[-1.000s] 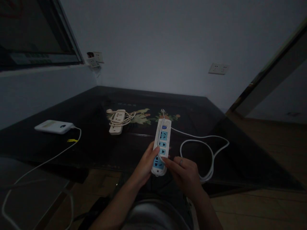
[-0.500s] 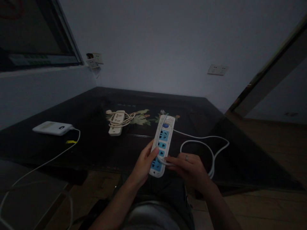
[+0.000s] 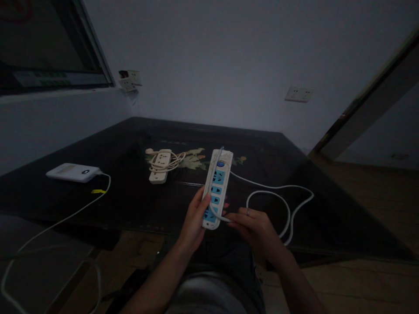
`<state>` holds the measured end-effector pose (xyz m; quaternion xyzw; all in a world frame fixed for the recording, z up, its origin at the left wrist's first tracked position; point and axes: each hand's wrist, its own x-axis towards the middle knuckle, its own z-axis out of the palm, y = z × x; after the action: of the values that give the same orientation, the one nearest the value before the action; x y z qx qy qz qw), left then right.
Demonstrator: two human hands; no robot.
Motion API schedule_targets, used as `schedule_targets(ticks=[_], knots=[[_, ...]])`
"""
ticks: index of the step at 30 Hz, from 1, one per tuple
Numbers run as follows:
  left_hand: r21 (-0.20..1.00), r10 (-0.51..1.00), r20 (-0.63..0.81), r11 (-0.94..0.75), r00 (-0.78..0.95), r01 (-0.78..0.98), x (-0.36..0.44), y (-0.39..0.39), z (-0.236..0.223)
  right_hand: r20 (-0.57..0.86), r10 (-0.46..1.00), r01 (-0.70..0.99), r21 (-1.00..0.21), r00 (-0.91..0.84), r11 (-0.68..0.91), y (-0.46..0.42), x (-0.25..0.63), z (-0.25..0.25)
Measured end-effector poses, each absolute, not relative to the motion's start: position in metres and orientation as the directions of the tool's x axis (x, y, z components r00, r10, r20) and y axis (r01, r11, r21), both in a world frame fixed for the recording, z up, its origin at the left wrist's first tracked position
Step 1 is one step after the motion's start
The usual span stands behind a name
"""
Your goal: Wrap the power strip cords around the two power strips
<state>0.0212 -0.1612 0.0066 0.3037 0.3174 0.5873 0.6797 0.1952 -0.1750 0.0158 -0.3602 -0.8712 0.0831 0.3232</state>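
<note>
My left hand [image 3: 194, 218] is closed round the lower part of a white power strip [image 3: 225, 159] with blue sockets and a dark blue switch. Its thumb lies on the front of the strip, over the cord. The strip is held up, tilted, above the near side of the table. A white power cord [image 3: 268, 186] runs down the strip's face and crosses its lower end. My right hand [image 3: 253, 224], with a ring on one finger, pinches this cord just right of the strip. More of the cord loops on the table to the right.
On the dark table [image 3: 131, 209] lies a second power strip [image 3: 159, 176] wrapped in its own cord. A white power bank-like device [image 3: 73, 172] with a white cable [image 3: 70, 214] sits at the left, near a yellow tag [image 3: 97, 191]. Wall sockets [image 3: 299, 94] are behind the table.
The power strip has shifted slightly left and up in my left hand. My right hand has moved a little left with the cord, which now crosses the strip's lower end.
</note>
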Motion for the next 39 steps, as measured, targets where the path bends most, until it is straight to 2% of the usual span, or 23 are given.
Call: schedule_targets(ticks=[4,16,30,39], knots=[[0.765,0.990,-0.096,0.139,0.101,-0.629,0.025,-0.161,0.003,0.491,0.691,0.603,-0.354,-0.531,0.715,-0.178,0.190,0.014],[0.810,0.990,-0.084,0.134,0.115,-0.571,0.020,-0.164,0.004,0.465,0.717,0.575,-0.430,-0.519,0.696,-0.181,0.191,0.016],[0.846,0.997,-0.054,0.075,0.056,-0.527,0.022,-0.163,0.002,0.481,0.723,0.591,-0.423,-0.496,0.687,-0.181,0.200,0.018],[0.892,0.999,0.030,-0.012,0.033,-0.453,0.016,-0.160,-0.002,0.496,0.701,0.660,-0.295,-0.512,0.691,-0.172,0.220,0.039]])
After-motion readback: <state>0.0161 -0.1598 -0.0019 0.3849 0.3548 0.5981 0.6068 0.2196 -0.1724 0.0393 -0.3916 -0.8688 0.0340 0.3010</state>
